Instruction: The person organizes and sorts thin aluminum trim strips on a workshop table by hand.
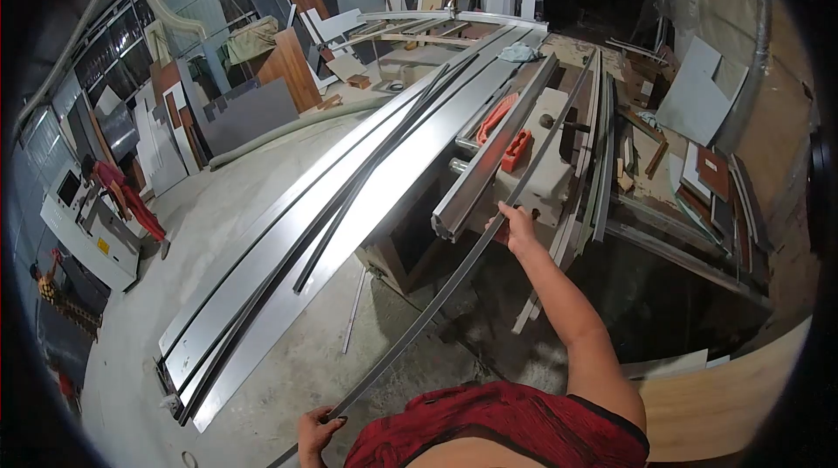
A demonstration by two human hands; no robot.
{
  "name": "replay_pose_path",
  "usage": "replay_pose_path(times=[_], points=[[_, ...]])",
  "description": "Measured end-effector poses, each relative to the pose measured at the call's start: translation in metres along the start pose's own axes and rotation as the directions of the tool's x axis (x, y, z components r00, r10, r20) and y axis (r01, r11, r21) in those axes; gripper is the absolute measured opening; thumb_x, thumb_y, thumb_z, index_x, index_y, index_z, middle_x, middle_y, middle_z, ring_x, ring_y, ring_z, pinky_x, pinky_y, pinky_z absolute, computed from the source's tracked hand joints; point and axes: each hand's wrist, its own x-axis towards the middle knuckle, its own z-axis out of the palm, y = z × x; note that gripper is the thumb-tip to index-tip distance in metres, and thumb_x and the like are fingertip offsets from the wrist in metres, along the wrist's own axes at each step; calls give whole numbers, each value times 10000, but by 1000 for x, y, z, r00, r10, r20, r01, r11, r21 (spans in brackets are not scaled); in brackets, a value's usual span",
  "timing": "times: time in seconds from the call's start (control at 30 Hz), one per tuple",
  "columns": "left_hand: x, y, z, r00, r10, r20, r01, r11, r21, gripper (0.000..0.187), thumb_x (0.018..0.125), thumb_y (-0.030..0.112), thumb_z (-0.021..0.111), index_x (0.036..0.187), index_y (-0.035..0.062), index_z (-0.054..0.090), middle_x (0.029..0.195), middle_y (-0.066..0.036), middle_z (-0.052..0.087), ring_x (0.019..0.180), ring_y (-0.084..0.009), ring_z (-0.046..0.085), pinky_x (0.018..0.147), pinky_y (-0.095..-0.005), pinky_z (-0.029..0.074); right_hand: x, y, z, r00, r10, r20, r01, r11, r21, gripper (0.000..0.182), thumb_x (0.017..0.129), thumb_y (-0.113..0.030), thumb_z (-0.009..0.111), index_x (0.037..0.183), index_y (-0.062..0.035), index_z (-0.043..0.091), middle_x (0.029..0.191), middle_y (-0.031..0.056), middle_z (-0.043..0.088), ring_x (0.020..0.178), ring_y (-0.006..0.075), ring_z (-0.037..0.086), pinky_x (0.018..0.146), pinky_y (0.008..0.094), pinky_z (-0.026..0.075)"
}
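Note:
A long thin dark strip (428, 315) runs diagonally from the bottom edge up past the machine table's rail. My left hand (317, 435) grips it low down, near the bottom of the view. Farther up, my right hand (515, 228) holds the same strip with its fingers wrapped round it, beside the metal rail (489, 162). The strip's lower end passes out of view. Left of it lies the long silver sliding table (367, 206), with several dark strips (349, 184) on top. A red block with holes (516, 150) sits near the rail.
More long strips (602, 145) lie to the right. At the left, a person (131, 193) stands by a white machine (92, 228), and another person (57, 289) is lower down. Boards (244, 114) lean against the back wall. A wooden panel (724, 398) is at lower right.

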Motion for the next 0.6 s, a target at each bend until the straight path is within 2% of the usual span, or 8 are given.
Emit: replay_pose_path(times=[0.03, 0.13, 0.23, 0.33, 0.37, 0.4, 0.43, 0.6], points=[[0, -8, -4, 1000, -19, 2, 19, 1000, 22, 369, 606, 211, 733, 907, 10, 664, 541, -43, 525, 519, -113, 493, 515, -282, 389, -8, 2, 4, 1000, -11, 1, 11, 1000, -8, 216, 822, -211, 591, 928, -71, 465, 705, 114, 586, 586, 263, 615, 554, 410, 548], [-1, -55, -11, 998, 56, 0, -56, 998, -6, 365, 591, 205, 735, 893, 12, 667, 559, -50, 524, 540, -111, 502, 534, -276, 402, -38, 12, 17, 997, -34, 63, 36, 999, -26, 211, 816, -206, 597, 934, -89, 467, 713, 110, 589, 604, 265, 618, 561, 422, 545], [-7, -98, -26, 995, 100, -9, -100, 995, -28, 353, 611, 204, 730, 906, 22, 665, 607, -87, 564, 564, -151, 549, 566, -280, 427, -79, 26, 38, 994, -13, 106, 16, 1000, -25, 216, 809, -202, 605, 945, -103, 469, 732, 99, 582, 640, 266, 623, 582, 443, 538], [-10, -145, -44, 994, 83, 66, -87, 994, 61, 242, 725, 100, 657, 923, -29, 603, 728, -89, 600, 669, -154, 539, 620, -295, 449, -112, 50, 55, 994, 4, 109, 3, 998, -63, 207, 810, -178, 606, 905, -84, 449, 728, 97, 571, 637, 262, 623, 577, 436, 548], [-16, -158, -49, 993, 119, 11, -119, 992, -44, 235, 707, 142, 656, 853, -37, 612, 685, -112, 594, 637, -167, 516, 611, -308, 434, -122, 59, 58, 992, 2, 122, 7, 998, -70, 214, 808, -178, 610, 899, -81, 442, 730, 96, 569, 639, 261, 624, 575, 436, 550], [-19, -179, -54, 993, 116, -2, -116, 993, -37, 231, 707, 142, 660, 846, -35, 613, 681, -107, 593, 636, -160, 513, 607, -304, 432, -130, 70, 62, 990, 0, 139, 11, 997, -79, 223, 805, -177, 614, 894, -79, 435, 731, 96, 568, 641, 260, 626, 572, 436, 552], [-22, -202, -61, 994, 112, -17, -113, 993, -31, 227, 706, 143, 665, 840, -33, 615, 677, -102, 592, 635, -153, 510, 602, -301, 430, -138, 82, 67, 993, -7, 122, 14, 998, -55, 190, 787, -143, 629, 844, -84, 457, 724, 40, 553, 579, 208, 604, 465, 416, 527], [-48, -246, -90, 998, -42, -56, 40, 999, -27, 216, 701, 168, 688, 776, -22, 616, 642, -74, 580, 618, -123, 482, 571, -292, 408, -187, 123, 84, 990, 80, 117, -63, 989, -136, 216, 769, -137, 650, 844, -74, 457, 748, 48, 546, 616, 199, 604, 448, 400, 509]])
